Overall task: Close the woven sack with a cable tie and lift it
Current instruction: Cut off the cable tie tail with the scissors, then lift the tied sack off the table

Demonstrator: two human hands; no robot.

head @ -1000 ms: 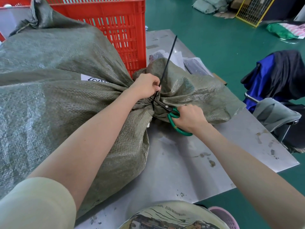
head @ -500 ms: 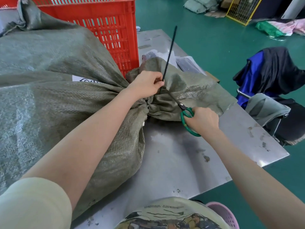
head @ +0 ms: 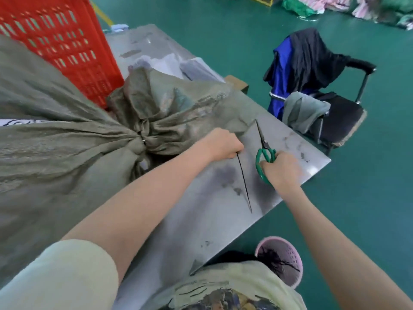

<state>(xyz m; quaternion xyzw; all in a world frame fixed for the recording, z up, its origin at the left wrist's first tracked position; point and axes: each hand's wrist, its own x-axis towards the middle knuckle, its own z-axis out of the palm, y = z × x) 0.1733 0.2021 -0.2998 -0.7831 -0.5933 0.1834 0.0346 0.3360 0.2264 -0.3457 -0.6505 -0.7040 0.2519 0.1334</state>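
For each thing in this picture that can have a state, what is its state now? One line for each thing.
Grey-green woven sack: neck gathered and cinched, lying on the metal table.
Black cable-tie strip: loose from the sack, held in the left hand.
Green-handled scissors: blades closed, held in the right hand.
Red plastic crate: standing behind the sack.
Pink plastic basket: on the floor, black strips inside.
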